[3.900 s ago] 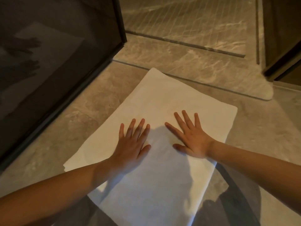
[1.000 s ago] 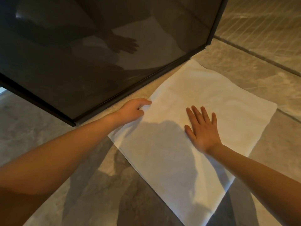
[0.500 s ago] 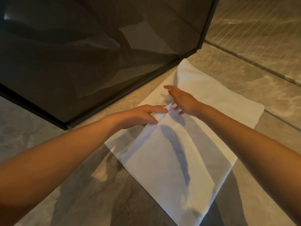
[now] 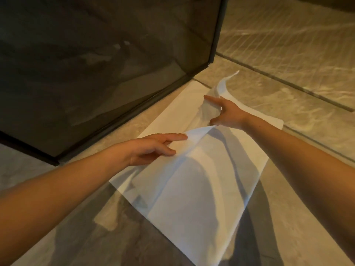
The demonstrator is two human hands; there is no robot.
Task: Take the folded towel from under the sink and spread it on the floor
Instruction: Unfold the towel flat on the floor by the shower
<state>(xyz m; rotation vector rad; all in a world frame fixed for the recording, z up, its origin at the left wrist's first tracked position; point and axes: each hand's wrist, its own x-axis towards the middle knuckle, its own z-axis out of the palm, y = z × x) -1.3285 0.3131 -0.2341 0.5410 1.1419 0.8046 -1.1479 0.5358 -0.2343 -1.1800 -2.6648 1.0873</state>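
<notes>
- The floor [image 4: 288, 227] is grey-beige marbled stone tile; beyond a dark joint line at the upper right lies a paler ribbed section of it.
- A dark tinted glass panel [image 4: 96, 64] in a black frame fills the upper left, its bottom rail meeting the floor and its vertical edge ending at a corner just left of the towel's far end.
- The white towel [image 4: 201, 198] lies on the floor, running from the bottom centre of the view up toward the glass corner. Its near part rests flat. Its top layer is raised in the middle, forming a peaked fold between the two hands, and the far corner curls up off the floor in a thin arc.
- Both bare forearms reach in from the bottom edges and cast long shadows across the towel and floor.
- The left hand [image 4: 151, 148] sits at the towel's left edge, its fingers [image 4: 176, 137] mostly extended and close together, with the lifted edge of the top layer caught between thumb and forefinger.
- The right hand [image 4: 228, 114] is further away, fingers spread wide; the index points left over the cloth, and the thumb tip meets the peak of the raised layer. Whether it truly pinches the cloth there I cannot tell.
</notes>
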